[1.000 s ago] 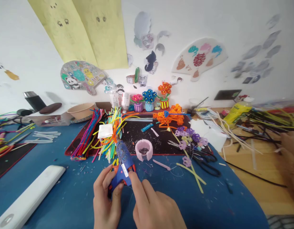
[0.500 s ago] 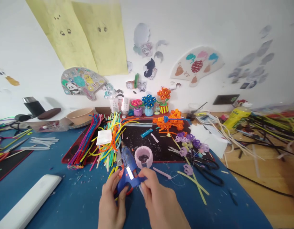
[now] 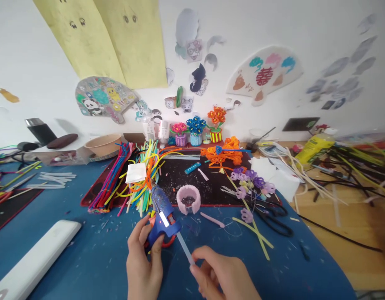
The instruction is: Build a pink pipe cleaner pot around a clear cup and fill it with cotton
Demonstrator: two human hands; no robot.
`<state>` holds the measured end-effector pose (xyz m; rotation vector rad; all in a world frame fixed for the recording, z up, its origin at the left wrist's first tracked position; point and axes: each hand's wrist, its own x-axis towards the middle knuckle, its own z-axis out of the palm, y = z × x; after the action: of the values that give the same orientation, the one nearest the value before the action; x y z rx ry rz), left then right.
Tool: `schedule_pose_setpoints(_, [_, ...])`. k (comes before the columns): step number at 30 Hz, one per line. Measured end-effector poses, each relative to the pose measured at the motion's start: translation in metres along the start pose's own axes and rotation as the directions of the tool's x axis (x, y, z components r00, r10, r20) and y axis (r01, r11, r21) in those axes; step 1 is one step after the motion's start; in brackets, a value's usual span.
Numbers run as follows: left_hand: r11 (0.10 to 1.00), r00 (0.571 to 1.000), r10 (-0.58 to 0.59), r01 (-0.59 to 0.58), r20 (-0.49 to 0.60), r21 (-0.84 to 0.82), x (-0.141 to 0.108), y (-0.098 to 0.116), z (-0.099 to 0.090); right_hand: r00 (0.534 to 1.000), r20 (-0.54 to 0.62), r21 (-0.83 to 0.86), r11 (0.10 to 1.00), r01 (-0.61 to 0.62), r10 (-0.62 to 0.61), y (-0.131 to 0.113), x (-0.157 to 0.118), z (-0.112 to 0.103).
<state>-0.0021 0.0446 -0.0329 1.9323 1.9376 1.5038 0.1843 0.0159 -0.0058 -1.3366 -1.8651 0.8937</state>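
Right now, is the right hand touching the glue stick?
Touching. The head view shows the right hand pinching the near end of the glue stick, whose other end meets the back of the glue gun.

Low in the centre of my feed, I see a blue glue gun (image 3: 161,205), its milky translucent stick (image 3: 185,248) and a pale pink ring (image 3: 180,201) against the blue worktop (image 3: 101,258). Near mid-frame, I get a yellow pot (image 3: 215,136) with dark stripes.
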Motion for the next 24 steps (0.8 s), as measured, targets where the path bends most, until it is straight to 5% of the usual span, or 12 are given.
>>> schedule_pose_setpoints(11, [0.994,0.996,0.072,-0.068,-0.05,0.081,0.002,0.001,-0.001,0.996,-0.085,-0.005,1.0,0.031,-0.031,-0.018,0.015,-0.017])
schedule_pose_setpoints(19, [0.997,0.997,0.044,-0.041,-0.059,0.062,0.005,0.003,-0.009,1.0,0.004,0.031,0.999,-0.01,0.009,-0.026,0.021,-0.015])
schedule_pose_setpoints(24, [0.986,0.995,0.084,-0.077,-0.046,0.147,0.003,0.0,-0.008,0.993,0.071,-0.101,0.99,0.102,-0.095,-0.033,0.028,-0.013])
